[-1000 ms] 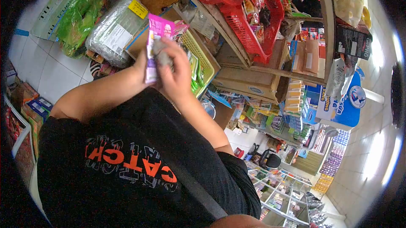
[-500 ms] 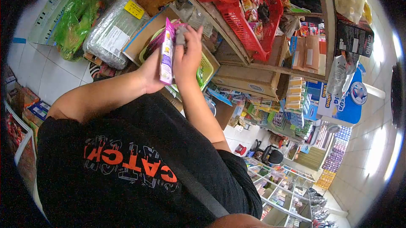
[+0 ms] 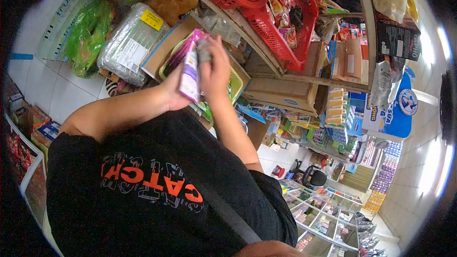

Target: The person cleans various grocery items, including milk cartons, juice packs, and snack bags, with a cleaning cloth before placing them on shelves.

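Observation:
A purple, pink and white packet (image 3: 190, 78) stands on edge between my two hands. My left hand (image 3: 172, 89) is closed around its near left side. My right hand (image 3: 217, 73) is on the other side, its fingers bent over a crumpled grey cloth (image 3: 204, 50) that lies against the packet's upper part. Motion blurs the cloth and the right fingers. Just beyond and below my hands is a yellow-green basket (image 3: 235, 81) with purple packets in it, partly hidden by my hands.
A plastic-wrapped parcel (image 3: 124, 42) and a green plastic bag (image 3: 88, 38) lie to the left, beside a cardboard box (image 3: 154, 56). Red baskets (image 3: 254, 16) of packets sit above on a shelf (image 3: 259, 42). Glass display cases (image 3: 328, 209) stand at lower right.
My right hand and the grey cloth have shifted slightly down along the packet. The packet leans a little more to the right at its top. The whole view has shifted slightly.

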The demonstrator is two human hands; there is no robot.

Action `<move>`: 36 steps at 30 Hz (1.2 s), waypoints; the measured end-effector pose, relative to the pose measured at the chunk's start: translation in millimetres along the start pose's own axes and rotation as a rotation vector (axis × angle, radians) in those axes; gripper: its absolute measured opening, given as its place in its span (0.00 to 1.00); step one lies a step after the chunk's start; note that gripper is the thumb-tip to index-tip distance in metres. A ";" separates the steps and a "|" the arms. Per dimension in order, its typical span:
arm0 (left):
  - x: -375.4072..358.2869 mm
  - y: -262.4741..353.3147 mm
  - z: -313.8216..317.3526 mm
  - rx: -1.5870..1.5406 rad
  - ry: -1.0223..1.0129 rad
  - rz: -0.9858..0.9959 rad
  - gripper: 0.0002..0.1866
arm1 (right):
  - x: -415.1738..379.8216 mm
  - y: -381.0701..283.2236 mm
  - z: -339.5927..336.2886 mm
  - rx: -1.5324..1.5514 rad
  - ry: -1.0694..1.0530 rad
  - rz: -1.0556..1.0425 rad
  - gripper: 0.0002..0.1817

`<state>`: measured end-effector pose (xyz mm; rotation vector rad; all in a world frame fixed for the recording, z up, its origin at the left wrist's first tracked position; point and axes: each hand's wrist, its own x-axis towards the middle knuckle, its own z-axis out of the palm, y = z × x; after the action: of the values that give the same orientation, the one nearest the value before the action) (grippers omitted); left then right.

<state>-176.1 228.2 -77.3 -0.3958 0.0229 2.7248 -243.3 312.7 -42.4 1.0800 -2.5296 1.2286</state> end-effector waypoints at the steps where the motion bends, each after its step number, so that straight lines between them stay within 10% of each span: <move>1: -1.7 1.5 -2.1 -0.012 -0.073 -0.059 0.23 | -0.4 7.8 -0.7 0.024 0.023 0.062 0.13; 7: 13.9 2.2 -7.8 -0.155 -0.069 0.266 0.23 | -15.2 -14.8 -0.1 0.170 -0.107 -0.015 0.14; 15: -2.0 1.1 8.4 -0.009 -0.163 -0.009 0.20 | -1.3 5.3 -3.0 0.081 0.056 0.076 0.14; 21: 22.8 2.2 -39.7 -0.091 0.004 0.186 0.27 | -27.2 -13.6 0.4 0.220 -0.102 -0.055 0.13; 28: 7.5 21.7 4.3 0.366 0.317 0.442 0.23 | -30.8 5.6 -32.3 0.414 -0.341 0.308 0.15; 36: -1.7 13.7 28.0 0.898 0.039 0.791 0.35 | -47.2 18.1 -62.0 0.195 -0.247 0.431 0.16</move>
<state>-187.3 216.9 -50.5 -0.1730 1.6395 3.0053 -231.7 391.2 -31.8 0.7811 -2.9956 1.5571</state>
